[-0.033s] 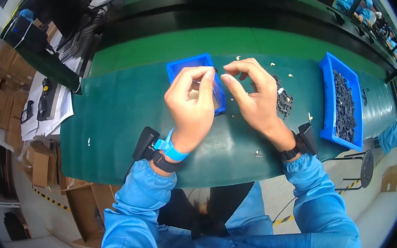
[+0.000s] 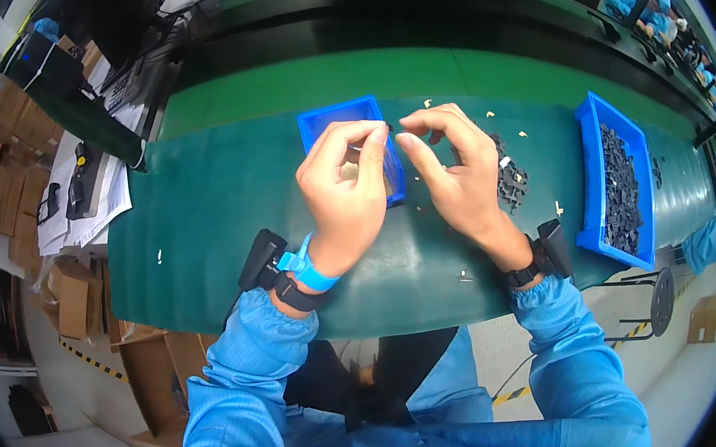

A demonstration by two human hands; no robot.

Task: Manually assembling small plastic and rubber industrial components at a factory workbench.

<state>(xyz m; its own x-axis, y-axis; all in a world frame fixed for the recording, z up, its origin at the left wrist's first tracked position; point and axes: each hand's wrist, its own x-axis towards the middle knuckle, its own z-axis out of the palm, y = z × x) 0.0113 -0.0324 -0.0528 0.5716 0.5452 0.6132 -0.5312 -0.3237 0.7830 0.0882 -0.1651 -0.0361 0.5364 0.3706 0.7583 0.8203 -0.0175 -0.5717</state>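
My left hand is closed in a pinch, with a small black part showing at the tips of its thumb and forefinger. Just to the right, my right hand is curled with thumb and forefinger slightly apart, and nothing shows between them. Both hands are raised over the green table mat. Behind the left hand stands a blue bin, partly hidden by it. A loose pile of small black parts lies beyond the right hand, partly covered by it.
A second blue bin, filled with small black parts, stands at the right. Small pale bits are scattered on the mat. At the far left lie papers and a black device. A round stool stands beyond the front edge.
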